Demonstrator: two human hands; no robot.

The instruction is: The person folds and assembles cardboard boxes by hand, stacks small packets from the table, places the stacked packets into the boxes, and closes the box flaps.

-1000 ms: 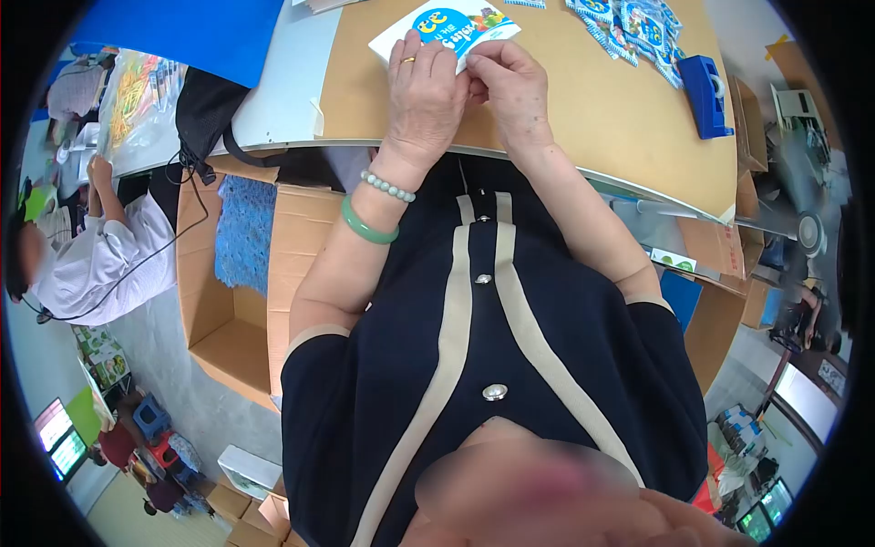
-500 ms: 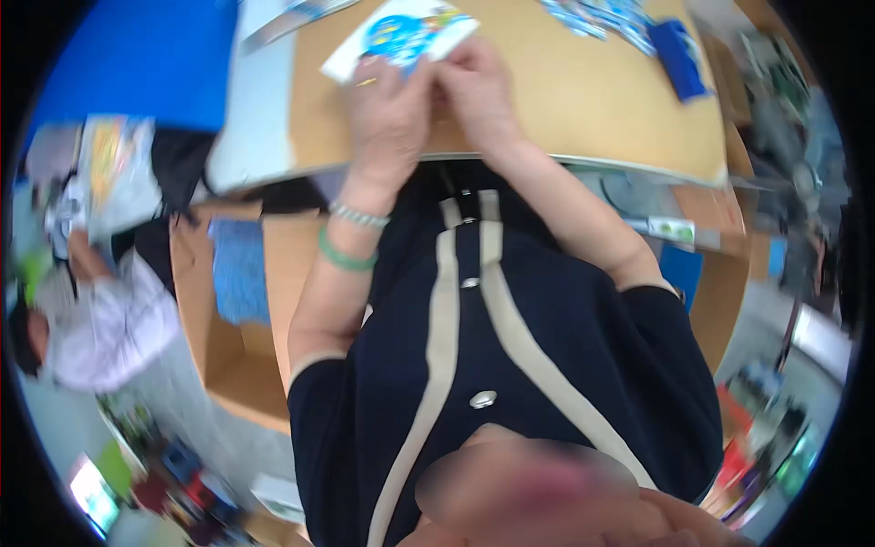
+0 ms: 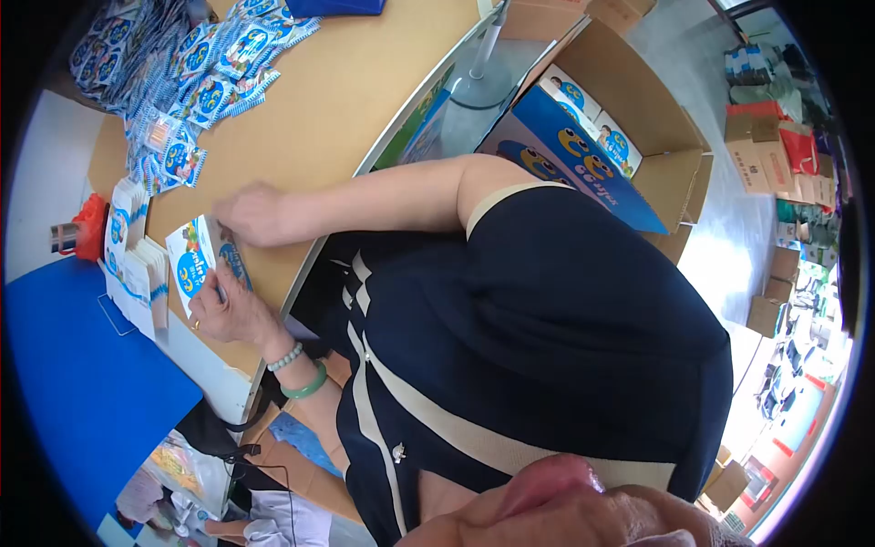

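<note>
The right hand (image 3: 255,215), no longer clearly pinching, blurs near the small box (image 3: 189,263) toward one o'clock, grip unclear; the left hand (image 3: 232,317) holds it at five.

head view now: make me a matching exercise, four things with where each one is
1. smooth green bangle
2. blue-and-white printed packets
3. small white printed boxes
4. white carton with blue print

a. held in the left hand
b. inside the open brown cardboard box
c. around the left wrist
d. heaped on the tan tabletop

Pairs: 1-c, 2-d, 3-b, 4-a
</note>
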